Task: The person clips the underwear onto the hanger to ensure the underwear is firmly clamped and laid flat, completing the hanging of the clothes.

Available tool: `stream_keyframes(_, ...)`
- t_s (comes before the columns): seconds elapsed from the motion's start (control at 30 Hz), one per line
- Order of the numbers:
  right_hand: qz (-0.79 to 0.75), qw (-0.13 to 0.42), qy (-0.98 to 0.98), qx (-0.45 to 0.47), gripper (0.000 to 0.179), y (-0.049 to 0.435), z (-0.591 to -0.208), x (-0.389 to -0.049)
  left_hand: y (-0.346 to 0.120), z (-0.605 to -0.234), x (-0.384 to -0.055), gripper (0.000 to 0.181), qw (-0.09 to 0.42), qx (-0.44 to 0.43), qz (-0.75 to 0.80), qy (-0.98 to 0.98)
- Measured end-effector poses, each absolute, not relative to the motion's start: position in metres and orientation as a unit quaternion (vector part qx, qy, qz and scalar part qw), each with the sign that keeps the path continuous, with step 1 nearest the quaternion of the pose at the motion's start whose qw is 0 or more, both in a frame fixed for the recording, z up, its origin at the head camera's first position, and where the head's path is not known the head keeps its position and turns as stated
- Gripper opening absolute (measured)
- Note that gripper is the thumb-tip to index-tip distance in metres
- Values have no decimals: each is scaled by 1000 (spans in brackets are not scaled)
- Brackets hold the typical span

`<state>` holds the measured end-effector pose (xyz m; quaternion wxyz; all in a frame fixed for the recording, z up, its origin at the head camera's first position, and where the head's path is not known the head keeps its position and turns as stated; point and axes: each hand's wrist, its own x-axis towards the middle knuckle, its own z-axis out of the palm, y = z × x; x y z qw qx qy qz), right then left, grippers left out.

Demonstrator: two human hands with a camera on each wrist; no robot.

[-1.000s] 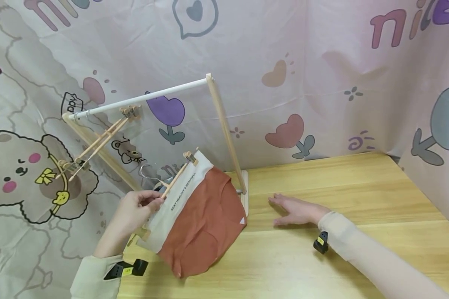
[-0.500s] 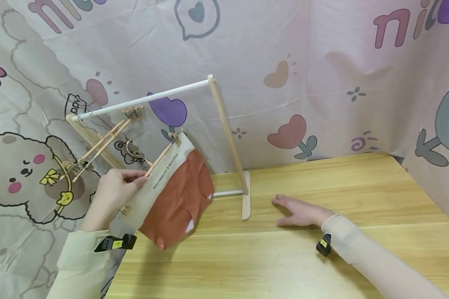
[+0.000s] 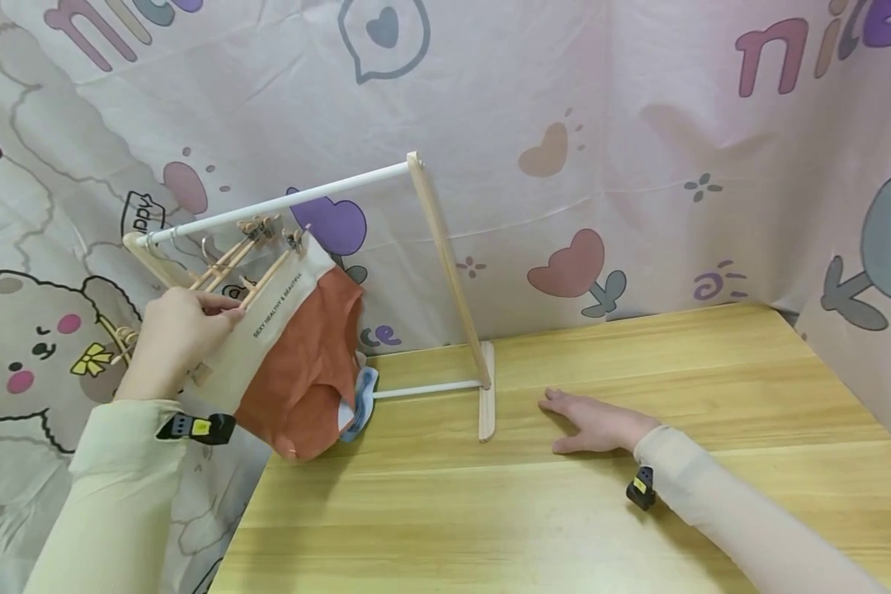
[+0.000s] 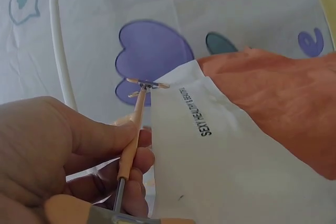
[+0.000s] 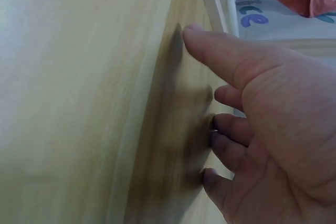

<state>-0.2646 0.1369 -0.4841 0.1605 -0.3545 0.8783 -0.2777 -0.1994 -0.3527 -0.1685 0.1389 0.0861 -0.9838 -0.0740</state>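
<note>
In the head view my left hand (image 3: 186,334) pinches the bar of a wooden clip hanger (image 3: 269,279), thumb on one side and curled fingers on the other. Rust-orange briefs (image 3: 300,355) dangle from it by a white, lettered waistband (image 4: 178,145). A metal clip (image 4: 144,83) grips the band's far corner in the left wrist view. The hanger's hook (image 3: 206,249) is near the rack's white top rail (image 3: 289,200); whether they touch is unclear. My right hand (image 3: 597,422) rests at the table, fingers spread, holding nothing.
Other wooden clip hangers (image 3: 232,262) hang at the rack's left end, partly behind my left hand. Light-blue cloth (image 3: 364,403) shows behind the briefs. The rack's right post (image 3: 449,264) stands on a wooden foot (image 3: 487,412) on the table (image 3: 564,520), before a printed curtain (image 3: 475,91).
My left hand has carried the hanger and briefs left and upward, toward the rack's left end. The light-blue cloth has come into sight behind the briefs. My right hand has stayed nearly still.
</note>
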Motion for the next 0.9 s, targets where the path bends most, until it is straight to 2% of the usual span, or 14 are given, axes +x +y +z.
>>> stream_keyframes(0.43, -270, 162, 883, -349, 78, 137, -487, -262, -370, -139, -218, 42, 147, 101, -66, -982)
stream_keyframes(0.9, -272, 158, 883, -348, 77, 137, -490, -263, -368, -144, -233, 41, 125, 90, -75, -985)
